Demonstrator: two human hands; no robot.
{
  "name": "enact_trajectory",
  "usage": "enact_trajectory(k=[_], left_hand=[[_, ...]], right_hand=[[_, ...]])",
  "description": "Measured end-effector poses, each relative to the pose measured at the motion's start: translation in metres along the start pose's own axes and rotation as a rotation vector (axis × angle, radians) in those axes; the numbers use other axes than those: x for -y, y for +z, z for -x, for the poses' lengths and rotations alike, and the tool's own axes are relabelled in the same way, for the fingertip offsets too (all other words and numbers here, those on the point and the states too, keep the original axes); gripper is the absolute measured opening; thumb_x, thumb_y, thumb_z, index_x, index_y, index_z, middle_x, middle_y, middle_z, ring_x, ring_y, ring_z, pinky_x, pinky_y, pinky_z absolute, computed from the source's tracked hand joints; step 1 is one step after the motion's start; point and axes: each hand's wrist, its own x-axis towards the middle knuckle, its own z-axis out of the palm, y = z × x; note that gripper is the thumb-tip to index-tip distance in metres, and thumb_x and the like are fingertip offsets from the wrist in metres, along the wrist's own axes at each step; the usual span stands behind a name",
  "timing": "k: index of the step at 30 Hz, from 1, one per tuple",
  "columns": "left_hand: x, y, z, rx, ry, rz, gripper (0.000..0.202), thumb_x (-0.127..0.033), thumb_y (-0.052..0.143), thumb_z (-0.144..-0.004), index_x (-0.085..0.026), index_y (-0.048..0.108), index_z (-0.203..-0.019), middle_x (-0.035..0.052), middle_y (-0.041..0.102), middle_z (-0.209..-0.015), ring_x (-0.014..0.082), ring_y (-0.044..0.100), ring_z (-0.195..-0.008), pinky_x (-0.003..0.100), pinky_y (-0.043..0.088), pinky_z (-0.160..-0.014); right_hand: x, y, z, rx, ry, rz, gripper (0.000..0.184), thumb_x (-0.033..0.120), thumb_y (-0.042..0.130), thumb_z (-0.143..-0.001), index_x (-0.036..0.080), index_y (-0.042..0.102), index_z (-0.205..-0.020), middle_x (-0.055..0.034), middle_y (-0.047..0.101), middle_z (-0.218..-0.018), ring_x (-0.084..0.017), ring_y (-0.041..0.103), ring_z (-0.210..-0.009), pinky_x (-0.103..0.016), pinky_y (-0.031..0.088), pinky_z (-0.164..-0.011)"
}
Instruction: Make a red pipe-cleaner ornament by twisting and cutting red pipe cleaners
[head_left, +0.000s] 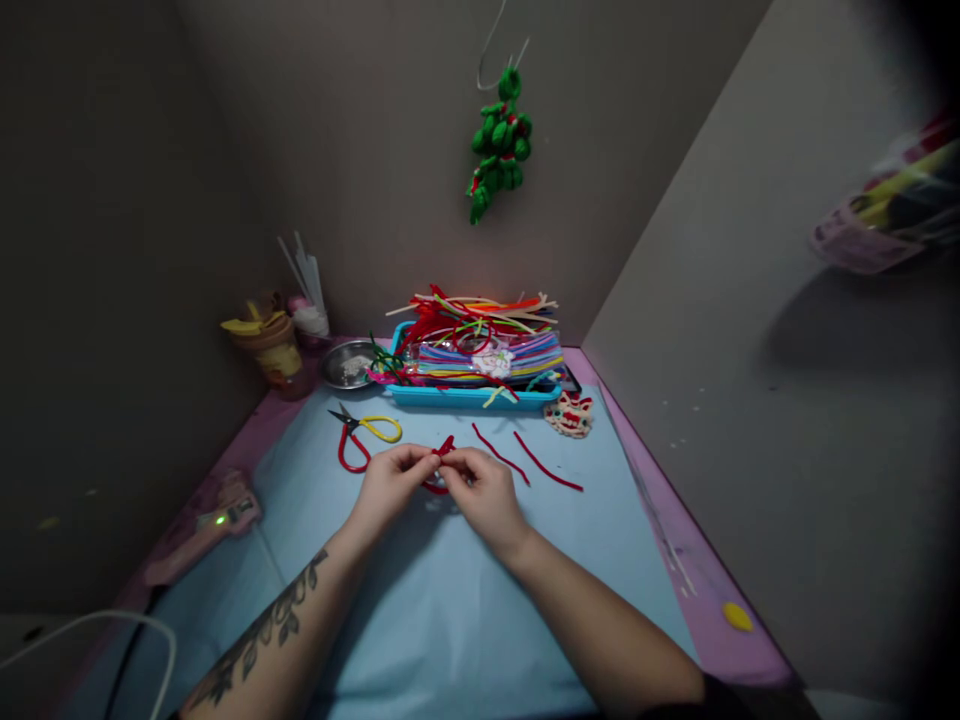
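My left hand (394, 478) and my right hand (484, 495) meet over the middle of the blue sheet. Both pinch a red pipe cleaner (446, 446) between thumb and fingertips; it looks bent, with part showing above the fingers and a curve below them. Fingers cover much of its shape. To the right of my hands lie two loose red pipe cleaners, a wavy one (501, 456) and a straighter one (547, 462). Scissors (363, 430) with one red and one yellow handle rest open beyond my left hand.
A blue tray (472, 398) of colourful pipe cleaners stands at the back, a beige-and-red piece (570, 415) at its right corner. Left of it are a metal bowl (334, 372) and a pot (274, 350). A pink glue gun (214, 525) lies left. A green ornament (499, 145) hangs above.
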Motion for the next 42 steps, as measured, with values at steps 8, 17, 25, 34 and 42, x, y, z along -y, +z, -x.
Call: enact_trajectory(k=[8, 17, 25, 34, 42], left_hand=[[-0.004, -0.002, -0.001, 0.047, 0.024, -0.037, 0.014, -0.026, 0.074, -0.067, -0.014, 0.069, -0.065, 0.0002, 0.062, -0.057, 0.0109, 0.051, -0.053, 0.020, 0.038, -0.053], [-0.011, -0.007, 0.001, 0.277, -0.001, -0.160, 0.021, -0.034, 0.065, -0.072, -0.013, 0.065, -0.069, -0.0007, 0.060, -0.063, 0.0115, 0.050, -0.059, 0.022, 0.038, -0.059], [-0.012, -0.016, 0.001, 0.454, -0.079, -0.118, 0.030, -0.044, 0.065, -0.073, -0.015, 0.058, -0.071, -0.0039, 0.051, -0.061, 0.0102, 0.043, -0.058, 0.023, 0.034, -0.058], [-0.005, -0.012, -0.002, 0.433, -0.075, -0.131, 0.036, -0.049, 0.066, -0.071, -0.015, 0.056, -0.070, -0.0039, 0.051, -0.062, 0.0102, 0.042, -0.059, 0.023, 0.033, -0.059], [-0.002, -0.010, -0.003, 0.345, -0.006, -0.306, 0.026, -0.040, 0.060, -0.075, -0.015, 0.060, -0.071, -0.0005, 0.058, -0.064, 0.0125, 0.049, -0.060, 0.024, 0.036, -0.059]], right_hand=[[0.000, -0.007, -0.004, 0.017, -0.175, 0.078, 0.015, 0.019, 0.056, -0.086, 0.024, 0.070, -0.088, -0.0040, 0.071, -0.083, -0.020, 0.062, -0.082, -0.036, 0.048, -0.079], [-0.004, -0.013, -0.009, 0.158, -0.320, -0.024, 0.015, 0.020, 0.060, -0.085, 0.023, 0.069, -0.097, -0.0060, 0.068, -0.090, -0.020, 0.061, -0.089, -0.037, 0.050, -0.081], [-0.007, -0.019, -0.012, 0.273, -0.265, -0.086, 0.021, 0.014, 0.056, -0.087, 0.023, 0.070, -0.098, -0.0037, 0.068, -0.082, -0.016, 0.062, -0.077, -0.030, 0.050, -0.070], [-0.014, -0.019, -0.013, 0.279, -0.431, 0.135, 0.021, 0.012, 0.048, -0.090, 0.020, 0.065, -0.099, -0.0055, 0.066, -0.081, -0.019, 0.057, -0.078, -0.032, 0.048, -0.072], [-0.016, -0.021, -0.015, 0.289, -0.433, 0.235, 0.020, 0.007, 0.047, -0.087, 0.020, 0.063, -0.088, -0.0051, 0.061, -0.078, -0.019, 0.055, -0.078, -0.031, 0.046, -0.072]])
